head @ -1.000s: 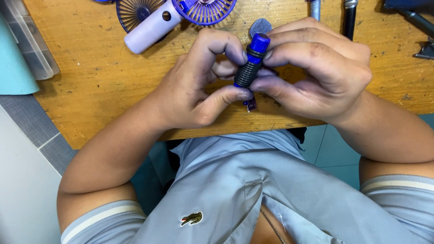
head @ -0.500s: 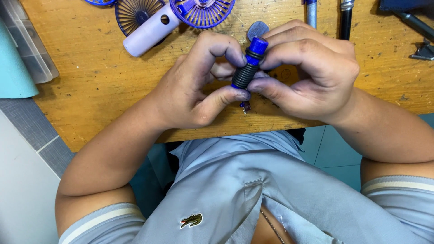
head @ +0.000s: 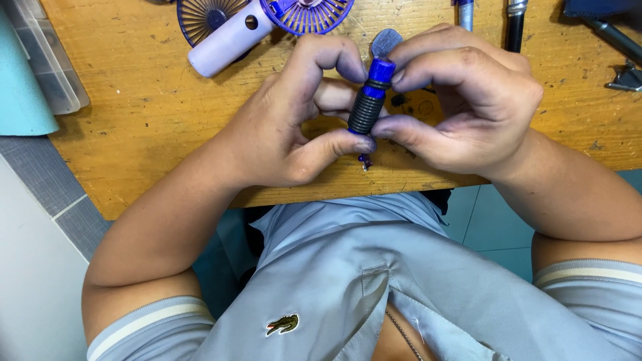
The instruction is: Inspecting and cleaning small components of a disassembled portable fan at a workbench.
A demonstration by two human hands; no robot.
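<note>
**Both hands pinched on a ribbed blue-capped cylinder**

You hold a small cylinder (head: 372,100) between your two hands, above the near edge of the wooden table (head: 134,113). It has a black ribbed body and a blue cap at the far end, and it stands tilted, cap away from you. Your left hand (head: 287,127) closes on it from the left: the thumb presses at the lower end, the forefinger curls over beside the cap. Your right hand (head: 468,107) closes on it from the right, thumb at the lower end touching your left thumb, forefinger tip on the cap. A short blue bit with a thin pin (head: 365,161) sticks out just below your thumbs.

Just beyond the grip a grey disc (head: 386,40) lies on the table. Farther left of your left hand lies a pale lilac handle (head: 224,43), with blue fan grilles (head: 304,17) beside it. Beyond your right hand lie dark tool shafts (head: 513,27).
</note>
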